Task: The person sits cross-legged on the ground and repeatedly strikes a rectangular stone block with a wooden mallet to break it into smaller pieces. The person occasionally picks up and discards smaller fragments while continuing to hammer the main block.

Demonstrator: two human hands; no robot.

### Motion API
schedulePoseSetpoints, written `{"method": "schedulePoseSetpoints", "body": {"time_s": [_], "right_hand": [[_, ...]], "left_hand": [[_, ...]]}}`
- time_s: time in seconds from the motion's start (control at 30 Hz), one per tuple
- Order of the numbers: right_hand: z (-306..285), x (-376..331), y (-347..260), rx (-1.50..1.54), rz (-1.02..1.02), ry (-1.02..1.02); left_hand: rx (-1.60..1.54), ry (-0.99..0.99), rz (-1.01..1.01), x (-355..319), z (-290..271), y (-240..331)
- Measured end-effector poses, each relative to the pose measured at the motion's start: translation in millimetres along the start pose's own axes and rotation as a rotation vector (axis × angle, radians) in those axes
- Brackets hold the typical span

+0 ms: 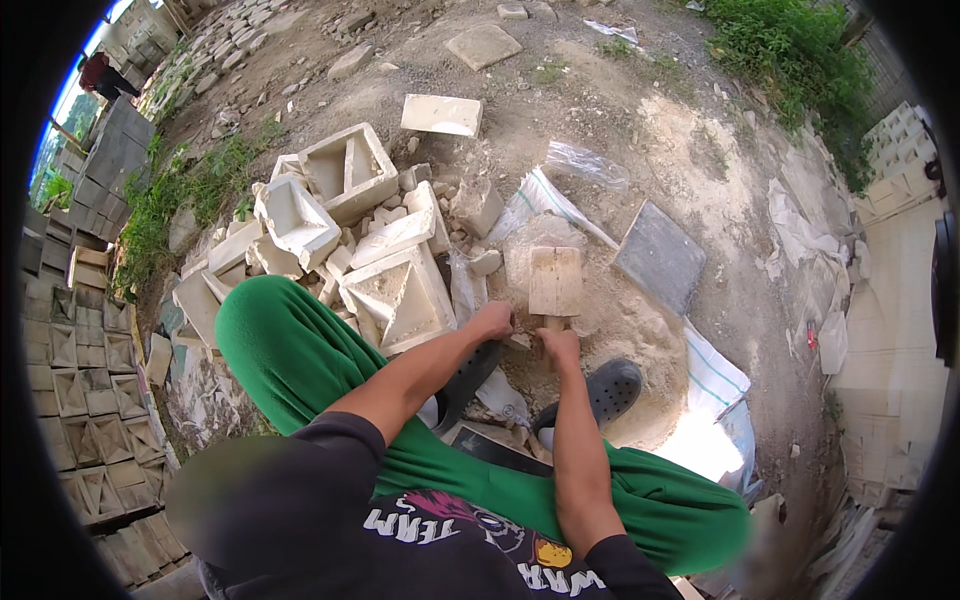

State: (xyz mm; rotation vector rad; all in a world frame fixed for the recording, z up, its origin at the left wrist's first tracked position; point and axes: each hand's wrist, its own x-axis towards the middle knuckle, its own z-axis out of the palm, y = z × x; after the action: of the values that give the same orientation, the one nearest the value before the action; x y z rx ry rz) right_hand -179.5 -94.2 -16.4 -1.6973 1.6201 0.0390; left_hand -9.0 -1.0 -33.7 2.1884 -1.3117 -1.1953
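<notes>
My right hand (560, 345) is wrapped round the short handle of a wooden mallet (556, 280). The mallet's broad block head points away from me, over a heap of pale crushed rubble (535, 232). Just left of it, my left hand (493, 322) is closed low over the ground between my feet; whatever its fingers grip, if anything, is hidden. Beyond my left knee lies a pile of broken cream-coloured hollow blocks (400, 295), some with triangular openings. A white woven sack (712, 370) shows at the edges of the powder.
A grey square slab (661, 257) lies right of the mallet. Farther off are a pale block (441, 115) and a flat stone (484, 46). Stacked blocks (95, 400) line the left side, and bushes (790, 60) grow at the far right. A person (105, 77) stands far left.
</notes>
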Motion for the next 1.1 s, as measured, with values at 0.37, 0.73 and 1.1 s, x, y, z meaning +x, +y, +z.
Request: {"method": "schedulePoseSetpoints", "body": {"time_s": [0.37,0.73,1.1], "right_hand": [[-48,-11,-9,0.872,0.232,-0.078],[-48,-14,-42,0.638,-0.202,0.075],[7,-9,-6,0.023,0.031,0.046]], "left_hand": [[-0.458,0.534,0.131,10,-45,48],[-0.307,0.198,-0.015,3,-20,-6],[0.444,0.121,0.259,-37,10,27]]}}
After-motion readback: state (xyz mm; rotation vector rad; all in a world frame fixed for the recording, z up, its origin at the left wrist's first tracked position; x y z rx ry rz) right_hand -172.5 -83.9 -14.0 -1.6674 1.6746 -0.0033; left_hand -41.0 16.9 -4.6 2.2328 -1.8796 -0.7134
